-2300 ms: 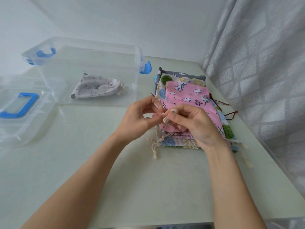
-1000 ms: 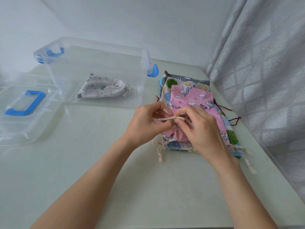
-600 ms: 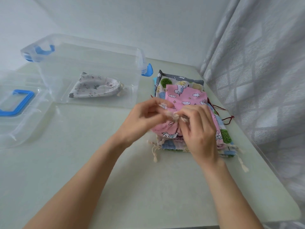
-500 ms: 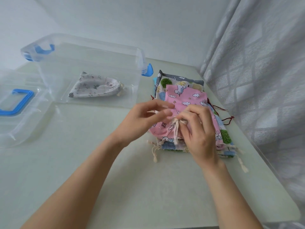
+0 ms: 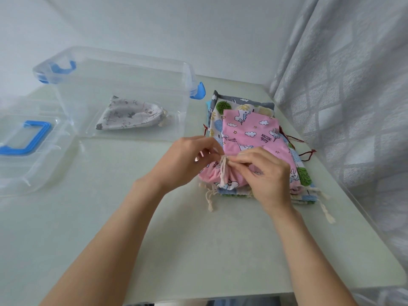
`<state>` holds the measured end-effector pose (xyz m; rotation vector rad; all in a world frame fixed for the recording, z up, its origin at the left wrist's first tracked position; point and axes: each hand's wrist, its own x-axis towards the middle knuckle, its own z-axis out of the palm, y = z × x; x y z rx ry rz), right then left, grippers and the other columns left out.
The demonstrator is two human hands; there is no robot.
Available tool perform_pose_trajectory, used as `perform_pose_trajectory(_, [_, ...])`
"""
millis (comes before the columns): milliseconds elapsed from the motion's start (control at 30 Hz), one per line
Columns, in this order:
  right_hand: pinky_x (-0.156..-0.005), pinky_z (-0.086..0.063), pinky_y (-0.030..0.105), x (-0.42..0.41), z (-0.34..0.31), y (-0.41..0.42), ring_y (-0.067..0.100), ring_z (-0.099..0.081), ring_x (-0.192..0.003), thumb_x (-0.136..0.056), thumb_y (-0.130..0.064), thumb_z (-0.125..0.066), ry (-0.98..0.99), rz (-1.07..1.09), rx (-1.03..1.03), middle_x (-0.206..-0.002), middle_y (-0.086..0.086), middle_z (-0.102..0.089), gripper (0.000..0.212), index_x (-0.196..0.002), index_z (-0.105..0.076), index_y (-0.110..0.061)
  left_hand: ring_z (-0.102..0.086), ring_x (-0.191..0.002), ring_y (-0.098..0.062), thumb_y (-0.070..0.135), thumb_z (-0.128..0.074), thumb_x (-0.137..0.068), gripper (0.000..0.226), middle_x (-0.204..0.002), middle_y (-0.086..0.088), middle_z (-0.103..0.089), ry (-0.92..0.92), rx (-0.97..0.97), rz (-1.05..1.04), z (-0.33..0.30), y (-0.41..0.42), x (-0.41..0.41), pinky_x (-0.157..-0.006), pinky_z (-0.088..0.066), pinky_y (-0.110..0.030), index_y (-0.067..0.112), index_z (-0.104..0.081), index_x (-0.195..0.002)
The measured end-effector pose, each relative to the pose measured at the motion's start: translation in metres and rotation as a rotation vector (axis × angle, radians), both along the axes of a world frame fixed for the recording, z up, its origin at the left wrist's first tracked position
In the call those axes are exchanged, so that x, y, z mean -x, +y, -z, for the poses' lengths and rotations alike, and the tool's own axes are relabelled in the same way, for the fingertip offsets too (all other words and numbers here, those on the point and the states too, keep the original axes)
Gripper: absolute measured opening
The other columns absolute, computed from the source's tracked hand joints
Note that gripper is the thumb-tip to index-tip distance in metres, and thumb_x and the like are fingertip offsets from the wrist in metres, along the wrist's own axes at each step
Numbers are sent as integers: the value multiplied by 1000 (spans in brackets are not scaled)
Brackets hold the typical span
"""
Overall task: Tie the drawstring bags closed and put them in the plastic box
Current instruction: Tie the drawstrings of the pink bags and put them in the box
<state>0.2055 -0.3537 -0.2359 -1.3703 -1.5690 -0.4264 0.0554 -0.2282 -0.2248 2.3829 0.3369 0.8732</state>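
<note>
1. Pink unicorn-print fabric forms the drawstring bag (image 5: 249, 138) being worked on; it is laid on top of a stack of printed bags (image 5: 231, 107) at the right of the table (image 5: 198, 250), its gathered mouth toward the person.
2. Its cream drawstring (image 5: 223, 171) is pinched at the gathered mouth by the left hand (image 5: 187, 160) and the right hand (image 5: 267, 173), fingers curled on both; loose cord ends are hung below.
3. A pale printed bag (image 5: 130, 113), drawn closed, is seen lying inside the clear plastic box (image 5: 123, 62) to the left.
4. The box's lid (image 5: 24, 149), fitted with a blue handle, is laid farther left.
5. A patterned curtain (image 5: 353, 85) is hung along the right side.
</note>
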Motion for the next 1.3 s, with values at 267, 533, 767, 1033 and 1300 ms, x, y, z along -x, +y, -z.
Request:
perform_pose_trajectory(267, [-59,-53,31,-3,0,0,17,-65,-68,-75,-2,-76,59,11,7,-74,7,-69,5,-77,-72,-1,-59,-77,-20,24,-42,-93,27,-93,-4,-64,45,-216,-66,4,0,-3,-67,-46,-29,13,-64,-103])
perform_pose_trajectory(533, [-59,-52,27,-7,-2,-2,16,-64,-63,-75,-13,-77,263,-35,18,-72,4,-69,10,-78,-72,-5,-51,-67,-28,4,-58,-88,7,-81,-12,-58,203,-658,-74,-19,6,7,-51,-48,-41,5,-61,-95])
perform_pose_trajectory(767, [-65,-52,18,-6,-3,-10,2,-65,-70,-71,-6,-77,385,-170,125,-75,-7,-67,14,-81,-69,-12,-55,-66,-27,8,-54,-89,13,-82,-8,-63,197,-675,-57,-12,-2,31,-49,-48,-35,8,-66,-92])
perform_pose_trajectory(1033, [-65,-43,20,-5,-7,-39,9,-56,-71,-81,-20,-70,296,-101,428,-82,-12,-61,7,-85,-64,-19,-60,-78,-6,39,-48,-91,35,-96,6,-66,178,-25,83,3,-19,23,-73,-48,-18,17,-66,-111])
perform_pose_trajectory(1300, [-101,-24,24,19,0,-46,7,-34,-119,-65,-54,-73,-49,-24,561,-114,-31,-45,75,-131,-46,-33,-53,-117,-21,34,-46,-96,41,-132,-5,-54,358,46,-148,5,15,-15,-100,-41,-34,20,-47,-135])
